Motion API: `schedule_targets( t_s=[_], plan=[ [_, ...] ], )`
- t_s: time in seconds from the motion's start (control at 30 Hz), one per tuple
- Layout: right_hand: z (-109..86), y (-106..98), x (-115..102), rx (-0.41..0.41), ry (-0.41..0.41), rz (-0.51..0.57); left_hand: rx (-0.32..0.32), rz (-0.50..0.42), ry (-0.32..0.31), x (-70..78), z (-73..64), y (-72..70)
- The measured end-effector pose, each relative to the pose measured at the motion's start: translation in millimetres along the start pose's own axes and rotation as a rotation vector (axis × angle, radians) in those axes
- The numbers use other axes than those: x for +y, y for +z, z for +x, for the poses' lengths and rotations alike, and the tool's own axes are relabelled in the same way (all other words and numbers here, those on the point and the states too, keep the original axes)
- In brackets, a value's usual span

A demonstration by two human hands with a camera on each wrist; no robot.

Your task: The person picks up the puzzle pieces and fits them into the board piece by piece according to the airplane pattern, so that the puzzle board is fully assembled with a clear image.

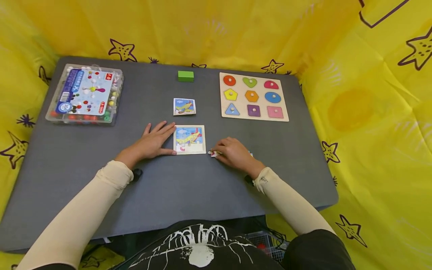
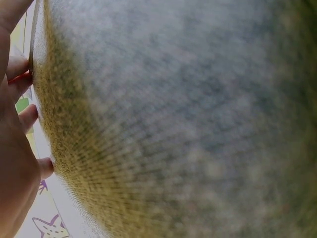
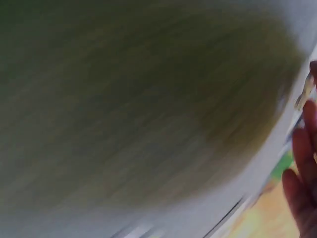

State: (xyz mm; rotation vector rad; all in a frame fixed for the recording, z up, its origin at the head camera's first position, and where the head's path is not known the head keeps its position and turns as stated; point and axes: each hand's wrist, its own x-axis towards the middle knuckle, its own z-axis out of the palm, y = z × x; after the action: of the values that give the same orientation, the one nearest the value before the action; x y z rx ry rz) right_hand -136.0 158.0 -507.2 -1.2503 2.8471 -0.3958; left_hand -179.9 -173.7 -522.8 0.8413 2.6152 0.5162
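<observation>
A small jigsaw puzzle board [image 1: 190, 150] with a yellow airplane picture lies on the table, its lower part partly unfilled. My left hand [image 1: 152, 143] rests flat at the board's left side, fingers spread, with the index finger and thumb touching its edge. Just right of the board, my right hand [image 1: 234, 153] pinches a small puzzle piece [image 1: 215, 153] between thumb and fingers. Another piece [image 1: 251, 153] peeks out from behind that hand, mostly hidden. In the left wrist view the fingers [image 2: 28, 117] sit at the frame's edge; the right wrist view is blurred.
An airplane picture card [image 1: 184, 107] lies above the board, with a green block [image 1: 186, 76] farther back. A wooden shape puzzle [image 1: 248, 117] is at the back right. A clear box of molecule-model parts [image 1: 88, 93] stands at the back left. Yellow curtains [image 1: 216, 33] surround the table [image 1: 152, 202].
</observation>
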Motion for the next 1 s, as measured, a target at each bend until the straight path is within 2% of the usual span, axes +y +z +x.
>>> schedule_targets(
  t_s=[0.1,0.2,0.3,0.5,0.73,0.87,0.93,1.0],
  plan=[
    [30.8,7.0,-16.4,0.006,-0.009,0.001,-0.004,-0.001,-0.004,0.1,-0.9,2.6],
    [52.4,12.1,-27.6,-0.002,-0.017,-0.021,0.004,-0.006,-0.002,0.7,-1.2,4.5],
    [64.1,15.6,-33.0,-0.021,-0.017,-0.036,0.012,-0.013,0.001,1.5,-1.2,5.1],
    [73.7,20.7,-35.5,-0.028,-0.025,-0.044,0.020,-0.015,0.001,1.6,-3.0,1.0],
    [68.4,20.9,-35.4,-0.043,-0.010,-0.074,-0.002,-0.013,0.020,4.6,4.2,1.7],
    [61.0,11.3,-30.9,-0.078,0.013,-0.027,-0.002,-0.010,0.013,1.1,4.7,4.5],
    [49.4,1.5,-19.3,-0.080,0.040,0.028,0.010,-0.002,0.003,-0.8,3.5,5.0],
    [26.7,-10.9,-0.3,-0.072,0.094,0.076,0.016,-0.001,-0.001,-1.6,2.4,4.4]
  ],
)
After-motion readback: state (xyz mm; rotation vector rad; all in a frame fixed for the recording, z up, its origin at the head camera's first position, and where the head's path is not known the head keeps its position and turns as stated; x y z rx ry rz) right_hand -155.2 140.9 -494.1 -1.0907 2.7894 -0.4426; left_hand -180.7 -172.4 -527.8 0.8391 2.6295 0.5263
